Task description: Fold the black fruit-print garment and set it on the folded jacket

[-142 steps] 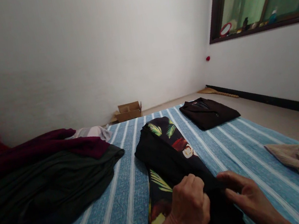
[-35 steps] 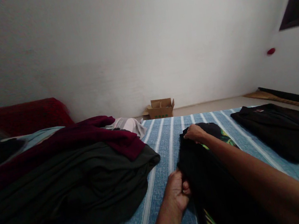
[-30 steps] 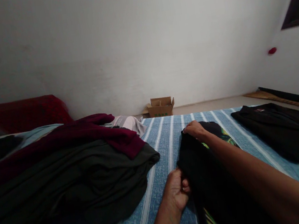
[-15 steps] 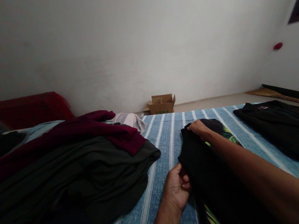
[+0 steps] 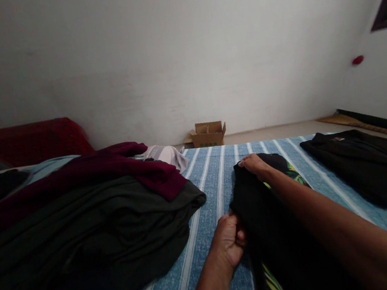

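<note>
A black garment with a green and yellow leaf print (image 5: pixel 259 222) lies partly folded in front of me; its exact kind does not show. My left hand (image 5: pixel 229 239) is closed, pinching the cloth at the left edge. Farther off, my right hand (image 5: pixel 253 162) grips the upper left corner of the same garment, its forearm crossing over the cloth. Part of the leaf print (image 5: pixel 295 175) shows beyond that forearm.
Blue striped bedding (image 5: pixel 213 181) lies under everything. On the left are a dark green garment (image 5: pixel 118 224) and a maroon one (image 5: pixel 154 172). A folded black garment (image 5: pixel 367 162) lies at the right. Behind stand a cardboard box (image 5: pixel 208 135) and a red object (image 5: pixel 36 139).
Both hands keep their hold on the black garment with hardly any movement; my left fingers have curled in slightly. The whole view has shifted a little.
</note>
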A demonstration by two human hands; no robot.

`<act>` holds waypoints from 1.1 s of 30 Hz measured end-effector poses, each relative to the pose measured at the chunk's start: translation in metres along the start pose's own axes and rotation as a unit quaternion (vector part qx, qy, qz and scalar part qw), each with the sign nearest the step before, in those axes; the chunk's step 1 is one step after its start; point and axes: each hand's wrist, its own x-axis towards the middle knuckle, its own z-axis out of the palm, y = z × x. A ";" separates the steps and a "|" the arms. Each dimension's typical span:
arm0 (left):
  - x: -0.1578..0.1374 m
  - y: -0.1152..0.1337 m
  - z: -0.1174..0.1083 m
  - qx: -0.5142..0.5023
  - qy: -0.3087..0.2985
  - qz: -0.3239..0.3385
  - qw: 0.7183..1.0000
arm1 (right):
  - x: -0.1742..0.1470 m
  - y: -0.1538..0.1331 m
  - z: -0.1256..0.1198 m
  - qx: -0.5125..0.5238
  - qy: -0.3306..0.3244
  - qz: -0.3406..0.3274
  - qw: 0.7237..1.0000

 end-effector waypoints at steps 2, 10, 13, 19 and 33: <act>-0.001 -0.001 0.002 0.023 0.016 0.023 0.999 | -0.001 0.001 -0.002 -0.001 -0.002 0.002 1.000; -0.010 -0.005 0.013 0.148 0.072 0.115 0.980 | -0.003 0.010 -0.006 0.001 0.000 -0.002 1.000; -0.013 -0.007 0.017 0.135 0.083 0.132 0.979 | -0.003 0.014 -0.007 0.011 0.004 -0.010 1.000; -0.012 -0.009 0.015 0.058 0.043 0.063 0.995 | -0.002 0.018 -0.007 0.027 0.001 -0.017 0.999; -0.010 -0.001 0.012 -0.101 0.043 -0.020 0.994 | -0.005 0.015 -0.007 0.061 -0.021 0.007 0.998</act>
